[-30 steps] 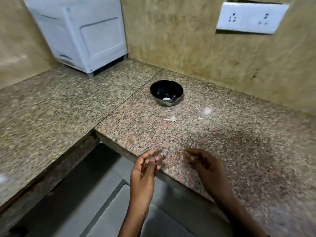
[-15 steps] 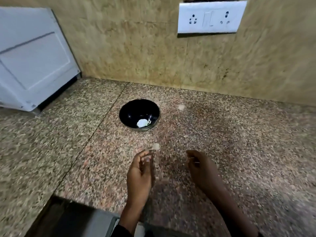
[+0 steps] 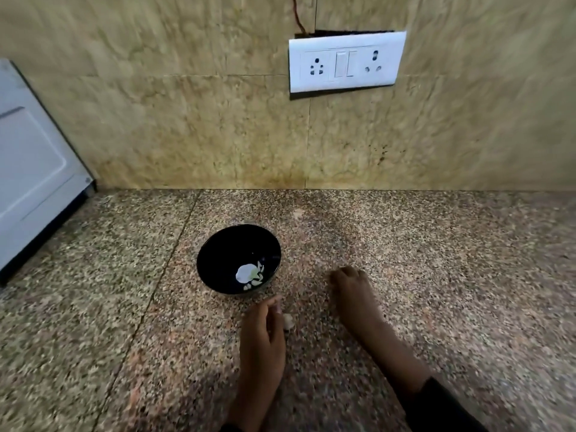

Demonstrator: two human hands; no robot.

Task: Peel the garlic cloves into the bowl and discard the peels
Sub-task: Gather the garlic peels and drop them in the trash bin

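From my head view, my left hand (image 3: 261,332) is down on the tabletop (image 3: 436,275), its grip curled right beside a small garlic clove (image 3: 288,321). I cannot tell if it is pinching the clove or only touching it. My right hand (image 3: 352,291) rests on the tabletop with curled fingers; I cannot see anything in it. I think I am picking up the next clove to peel. The black bowl (image 3: 218,254) sits just ahead, with a peeled clove (image 3: 244,273) inside. A white box (image 3: 34,169) stands far left, and a wall socket (image 3: 346,65) is above. Nothing blocks me.
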